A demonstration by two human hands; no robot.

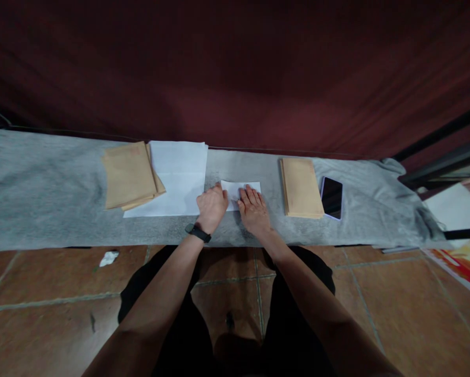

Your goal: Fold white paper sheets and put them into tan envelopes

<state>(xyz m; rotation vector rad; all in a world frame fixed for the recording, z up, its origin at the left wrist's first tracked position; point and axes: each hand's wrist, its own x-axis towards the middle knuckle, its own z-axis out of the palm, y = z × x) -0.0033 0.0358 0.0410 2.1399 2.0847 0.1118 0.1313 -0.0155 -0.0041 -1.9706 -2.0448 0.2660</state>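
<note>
A folded sheet of white paper (232, 189) lies on the grey cloth in front of me, its long side running left to right. My left hand (212, 205), with a black watch on the wrist, is curled closed at the paper's left end; the fingertips are hidden. Flat on the right part of the same paper, my right hand (254, 210) has its fingers stretched out. Larger white sheets (179, 180) lie just left of my left hand. Brown envelopes (128, 175) overlap their left side.
Right of my hands is a neat stack of brown envelopes (302, 187), with a phone (331, 198) against it. The grey cloth (54, 193) covers a long narrow surface. Behind it hangs a dark red curtain (235, 104). Printed sheets (465, 262) are at the far right.
</note>
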